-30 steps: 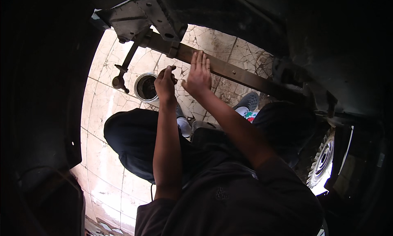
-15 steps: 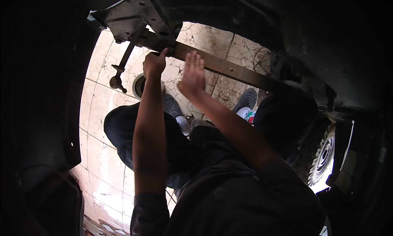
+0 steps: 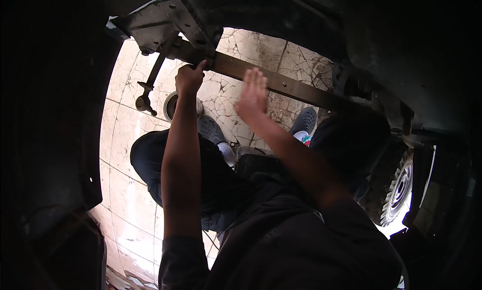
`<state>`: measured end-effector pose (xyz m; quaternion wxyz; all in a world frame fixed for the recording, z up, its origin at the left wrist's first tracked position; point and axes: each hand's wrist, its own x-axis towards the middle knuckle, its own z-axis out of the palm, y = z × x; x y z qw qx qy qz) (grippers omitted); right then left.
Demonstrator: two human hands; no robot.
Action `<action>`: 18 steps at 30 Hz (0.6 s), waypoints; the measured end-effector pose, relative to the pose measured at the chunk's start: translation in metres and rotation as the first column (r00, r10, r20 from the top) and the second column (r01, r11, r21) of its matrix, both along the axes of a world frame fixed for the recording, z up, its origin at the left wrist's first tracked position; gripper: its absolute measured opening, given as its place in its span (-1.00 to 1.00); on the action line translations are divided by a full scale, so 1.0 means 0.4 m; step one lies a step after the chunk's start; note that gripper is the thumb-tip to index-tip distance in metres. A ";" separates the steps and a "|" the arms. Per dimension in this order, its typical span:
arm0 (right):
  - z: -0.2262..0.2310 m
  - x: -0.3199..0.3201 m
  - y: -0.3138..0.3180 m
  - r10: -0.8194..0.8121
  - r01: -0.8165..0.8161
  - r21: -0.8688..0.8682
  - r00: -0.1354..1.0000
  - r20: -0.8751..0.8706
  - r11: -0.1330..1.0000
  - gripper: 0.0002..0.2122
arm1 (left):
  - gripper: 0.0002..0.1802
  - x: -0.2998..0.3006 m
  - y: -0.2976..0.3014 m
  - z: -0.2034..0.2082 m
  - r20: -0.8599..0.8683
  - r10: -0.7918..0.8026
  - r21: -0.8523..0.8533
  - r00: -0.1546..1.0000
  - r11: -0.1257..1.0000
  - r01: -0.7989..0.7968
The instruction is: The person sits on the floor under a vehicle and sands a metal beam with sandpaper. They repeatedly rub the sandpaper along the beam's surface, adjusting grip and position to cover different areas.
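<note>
A long, flat metal bar (image 3: pixel 301 91), brown and worn, runs slantwise from a dark bracket down to the right. Below its upper left end, my left hand (image 3: pixel 190 80) is closed with the thumb pointing up. What its fingers hold is hidden. My right hand (image 3: pixel 253 95) lies flat against or just in front of the bar's middle, fingers stretched out and nothing in them; contact is unclear. Left of my left hand hangs a metal link rod (image 3: pixel 156 71) with a rounded joint (image 3: pixel 144 103) at its lower end.
A drilled metal bracket (image 3: pixel 163 18) and dark vehicle bodywork (image 3: pixel 401 33) surround the opening. On the cracked tile floor (image 3: pixel 125 154) stands a round can (image 3: pixel 170 105), partly behind my left forearm. My grey clogs (image 3: pixel 211 130) are below. A toothed wheel (image 3: pixel 400 189) is at lower right.
My right hand has moved to the right along the bar, still flat. My left hand has kept its place at the bar's upper left end.
</note>
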<state>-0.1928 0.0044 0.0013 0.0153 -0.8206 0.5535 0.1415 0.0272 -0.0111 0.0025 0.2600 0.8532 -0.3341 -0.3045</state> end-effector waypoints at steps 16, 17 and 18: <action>-0.012 0.003 0.014 -0.045 0.047 -0.007 0.991 0.128 0.999 0.00 | -0.35 -0.022 0.013 -0.004 -0.043 0.081 -0.075 0.996 0.994 -0.084; -0.031 0.046 0.005 0.017 0.001 -0.093 0.980 0.196 0.996 0.02 | -0.35 -0.032 0.001 0.000 -0.049 0.059 -0.076 0.997 0.995 -0.063; -0.043 0.087 0.003 0.091 -0.045 -0.178 0.961 0.260 0.983 0.04 | -0.36 -0.035 -0.004 -0.001 -0.051 0.044 -0.074 0.998 0.996 -0.048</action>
